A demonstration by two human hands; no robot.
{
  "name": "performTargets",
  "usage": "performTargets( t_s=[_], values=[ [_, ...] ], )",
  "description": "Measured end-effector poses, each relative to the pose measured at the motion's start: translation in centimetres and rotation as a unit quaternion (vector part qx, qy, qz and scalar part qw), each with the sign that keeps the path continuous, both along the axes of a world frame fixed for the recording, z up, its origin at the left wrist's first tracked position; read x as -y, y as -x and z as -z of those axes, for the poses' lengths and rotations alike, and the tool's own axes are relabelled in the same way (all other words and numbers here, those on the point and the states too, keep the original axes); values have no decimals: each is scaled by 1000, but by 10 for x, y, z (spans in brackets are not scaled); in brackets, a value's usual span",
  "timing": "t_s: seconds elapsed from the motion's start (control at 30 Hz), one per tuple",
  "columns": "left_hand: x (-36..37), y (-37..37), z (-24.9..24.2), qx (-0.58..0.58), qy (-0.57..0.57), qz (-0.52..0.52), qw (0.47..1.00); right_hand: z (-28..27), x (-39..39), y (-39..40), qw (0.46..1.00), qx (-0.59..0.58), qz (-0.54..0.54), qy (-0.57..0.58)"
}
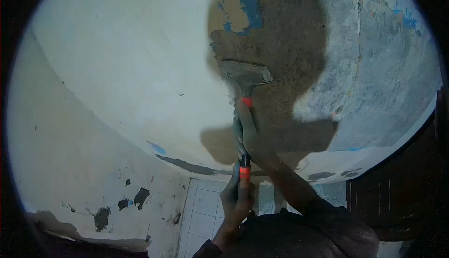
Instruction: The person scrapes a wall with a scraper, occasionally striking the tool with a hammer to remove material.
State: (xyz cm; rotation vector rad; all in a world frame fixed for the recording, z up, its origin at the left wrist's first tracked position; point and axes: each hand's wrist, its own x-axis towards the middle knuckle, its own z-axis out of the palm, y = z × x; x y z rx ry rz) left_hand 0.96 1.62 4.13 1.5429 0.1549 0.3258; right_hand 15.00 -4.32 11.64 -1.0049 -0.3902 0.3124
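The dark shirt [304,234] fills the bottom edge, with both forearms reaching out from it. The left hand [236,195] is closed around the low end of the scraper [248,73], at the lower red band [244,173]. Beyond it, the right hand [248,129] is wrapped around the same handle just under the upper red band [247,102], its fingers curled in and mostly hidden along the far side. The two hands sit close together, one above the other, and their skin looks dusty.

The scraper points away from the body, its wide blade on top, in front of the wall [149,71]. The blade's left end lies at the ragged border between the smooth white coat on the left and the rough grey-brown surface on the right; whether its whole edge touches cannot be told. A dark shadow [297,33] of the person falls around the blade. Above it is a patch of blue paint [251,5], and a thin crack [359,29] runs down the grey part at right.

To the left, a side wall [79,155] is pocked with dark bare spots [102,218]. Pale tiled floor [202,206] shows below, and a dark brown panel [383,202] stands at lower right.
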Motion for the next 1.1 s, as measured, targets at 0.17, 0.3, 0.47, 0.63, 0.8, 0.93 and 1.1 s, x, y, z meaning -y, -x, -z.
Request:
performTargets(
  t_s=[0.17,0.3,0.47,0.63,0.8,0.93,1.1],
  values=[
    [6,1,0,-14,47,3,999,3,-2,-2,1000,13,25,6],
    [5,5,0,13,24,6,1000,3,-2,2,999,20,36,5],
    [10,-3,-4,11,25,-8,1000,-4,-1,-2,998,37,44,16],
    [22,-8,-2,51,1,-19,999,-17,13,4,998,16,31,56],
    [24,-5,0,54,74,13,996,-5,3,-7,991,88,84,52],
    [33,-18,8,63,112,6,992,-11,11,-11,989,101,84,74],
    [30,-25,-9,73,172,57,981,-24,30,-1,987,124,0,98]
  ],
)
